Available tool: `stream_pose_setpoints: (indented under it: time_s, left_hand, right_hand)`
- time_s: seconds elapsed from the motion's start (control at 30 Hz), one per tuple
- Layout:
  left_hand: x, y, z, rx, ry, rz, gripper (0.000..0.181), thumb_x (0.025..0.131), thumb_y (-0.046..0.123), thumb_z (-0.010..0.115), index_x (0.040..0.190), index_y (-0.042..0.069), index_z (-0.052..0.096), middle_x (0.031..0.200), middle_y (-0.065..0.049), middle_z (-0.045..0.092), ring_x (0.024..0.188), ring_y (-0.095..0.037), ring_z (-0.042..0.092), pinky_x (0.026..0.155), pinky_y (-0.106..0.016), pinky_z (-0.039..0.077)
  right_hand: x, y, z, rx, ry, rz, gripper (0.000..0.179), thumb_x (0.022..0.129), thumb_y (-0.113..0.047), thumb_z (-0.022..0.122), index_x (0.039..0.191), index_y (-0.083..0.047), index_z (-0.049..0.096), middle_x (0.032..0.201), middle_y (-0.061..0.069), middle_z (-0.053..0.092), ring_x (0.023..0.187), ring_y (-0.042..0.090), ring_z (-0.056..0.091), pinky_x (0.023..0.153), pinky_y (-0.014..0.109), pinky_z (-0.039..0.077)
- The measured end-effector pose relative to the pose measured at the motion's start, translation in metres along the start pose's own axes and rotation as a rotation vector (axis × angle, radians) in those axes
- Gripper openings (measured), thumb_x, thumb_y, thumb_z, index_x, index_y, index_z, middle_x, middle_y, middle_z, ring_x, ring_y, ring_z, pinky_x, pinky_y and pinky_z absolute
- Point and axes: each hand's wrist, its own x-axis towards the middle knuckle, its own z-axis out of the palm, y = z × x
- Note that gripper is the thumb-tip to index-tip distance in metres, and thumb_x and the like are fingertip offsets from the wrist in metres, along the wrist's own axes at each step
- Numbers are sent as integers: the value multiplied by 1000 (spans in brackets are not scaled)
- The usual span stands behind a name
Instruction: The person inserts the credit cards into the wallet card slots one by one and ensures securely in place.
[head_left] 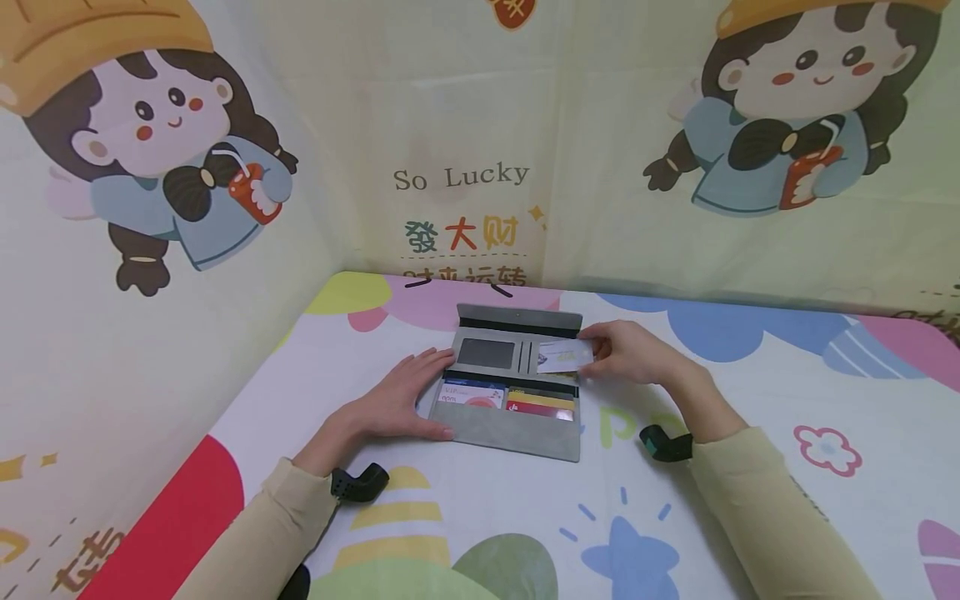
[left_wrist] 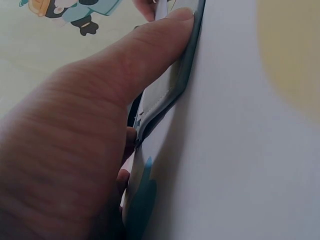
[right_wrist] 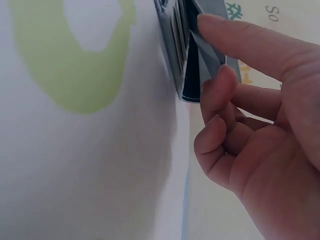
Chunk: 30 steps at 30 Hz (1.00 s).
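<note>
A grey long wallet (head_left: 504, 433) lies unfolded on the table. My right hand (head_left: 628, 354) pinches a white card (head_left: 557, 357) between thumb and fingers at the wallet's right edge; the card overlaps the upper panel beside its card slits. My left hand (head_left: 393, 398) is spread along the wallet's left side, the thumb resting on the lower panel and the fingertips at the upper left edge. In the lower pocket sit a white-and-pink VIP card (head_left: 471, 394) and a red card (head_left: 540, 407) with a yellow one behind it. A dark window (head_left: 486, 352) marks the upper panel.
A cloth with colourful prints covers the table (head_left: 600, 508). Behind it hangs a backdrop (head_left: 600, 192) with cartoon figures and lettering. Black wrist-worn devices (head_left: 362, 483) sit by both sleeves.
</note>
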Motion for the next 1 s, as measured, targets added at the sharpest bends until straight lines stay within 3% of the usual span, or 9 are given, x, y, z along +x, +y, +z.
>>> stream_pose_setpoints:
  time_s: [0.37, 1.0]
  left_hand:
    - [1, -1, 0, -2, -5, 2, 107, 76, 58, 78, 159, 8, 30, 166, -6, 24, 153, -28, 9, 123, -50, 6]
    - [1, 0, -3, -2, -11, -5, 107, 76, 56, 78, 159, 8, 30, 166, -8, 23, 153, -29, 9, 123, -51, 5]
  right_hand:
    - [-5, 5, -3, 32, -12, 38, 55, 83, -18, 84, 124, 9, 59, 96, 9, 64, 87, 23, 61, 83, 39, 53]
    - [4, -2, 1, 57, -22, 45, 48, 84, -15, 83, 120, 9, 61, 92, 7, 63, 85, 22, 59, 83, 37, 54]
